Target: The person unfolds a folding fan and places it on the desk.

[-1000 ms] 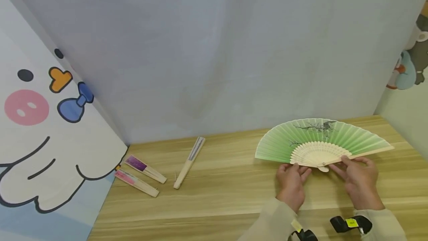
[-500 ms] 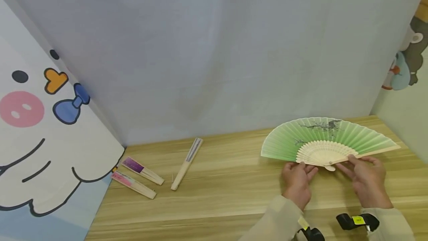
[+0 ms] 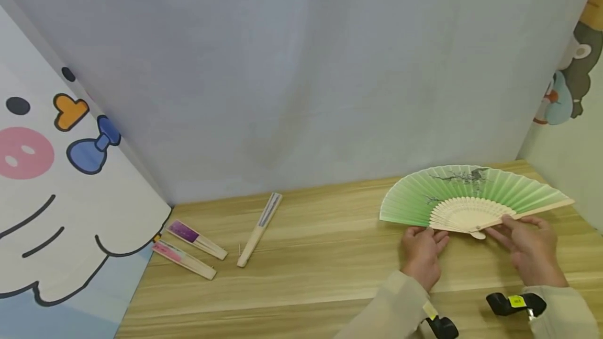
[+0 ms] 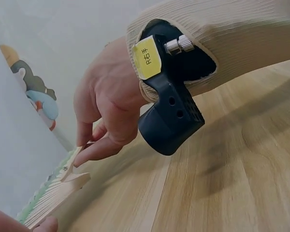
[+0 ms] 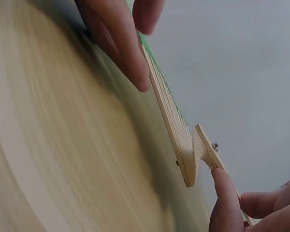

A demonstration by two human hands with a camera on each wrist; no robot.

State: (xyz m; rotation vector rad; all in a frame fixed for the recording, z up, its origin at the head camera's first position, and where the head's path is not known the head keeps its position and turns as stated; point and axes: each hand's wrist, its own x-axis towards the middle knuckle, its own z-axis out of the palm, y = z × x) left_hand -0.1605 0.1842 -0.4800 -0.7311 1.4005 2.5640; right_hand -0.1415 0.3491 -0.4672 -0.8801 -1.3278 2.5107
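A green folding fan (image 3: pixel 494 187) is spread wide at the right of the table in the head view, with a dark branch print and pale openwork ribs. My left hand (image 3: pixel 422 255) pinches its left outer rib, thumb in front. On the right outer rib, my right hand (image 3: pixel 534 250) grips with thumb on top and fingers behind. The rivet end of the fan sticks out between both hands. From the right wrist, the ribs (image 5: pixel 171 116) show edge-on, and the right thumb (image 5: pixel 226 198) presses one outer rib. The left wrist view shows the fan (image 4: pixel 55 195) low at the left.
Three folded fans lie on the left of the wooden table (image 3: pixel 320 255): one purple (image 3: pixel 195 238), one pink (image 3: pixel 183 259), one grey-printed (image 3: pixel 260 229). A grey backdrop (image 3: pixel 301 77) stands behind, a cartoon panel (image 3: pixel 94 198) at left.
The view has turned slightly right, so the folded fans sit further left. Both hands and the spread fan have shifted a little rightward in view; the fan stays spread and held by both hands.
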